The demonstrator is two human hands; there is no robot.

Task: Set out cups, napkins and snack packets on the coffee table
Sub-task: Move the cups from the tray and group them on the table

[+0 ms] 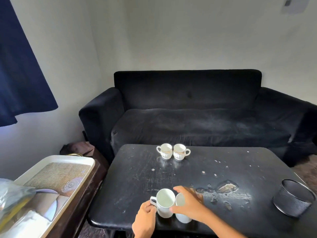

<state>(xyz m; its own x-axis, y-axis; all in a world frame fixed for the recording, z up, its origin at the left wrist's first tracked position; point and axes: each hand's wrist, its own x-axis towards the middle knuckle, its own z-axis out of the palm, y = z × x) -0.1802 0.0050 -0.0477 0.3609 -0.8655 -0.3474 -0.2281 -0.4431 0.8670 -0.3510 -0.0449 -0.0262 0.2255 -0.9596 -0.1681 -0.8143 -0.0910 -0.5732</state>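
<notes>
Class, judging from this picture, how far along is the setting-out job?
Done: two gold-patterned cups stand at the coffee table's far edge. In hand: left hand holds one white cup's handle; right hand covers another. Left: napkins and snack packets, none on the table.

Place: a home living room.
Seating: a black sofa (188, 107) against a plain white wall (171, 31).
Table: a scuffed black coffee table (197, 177) before it, with teacups (173, 151).
Window side: a dark blue curtain (20, 66).
</notes>
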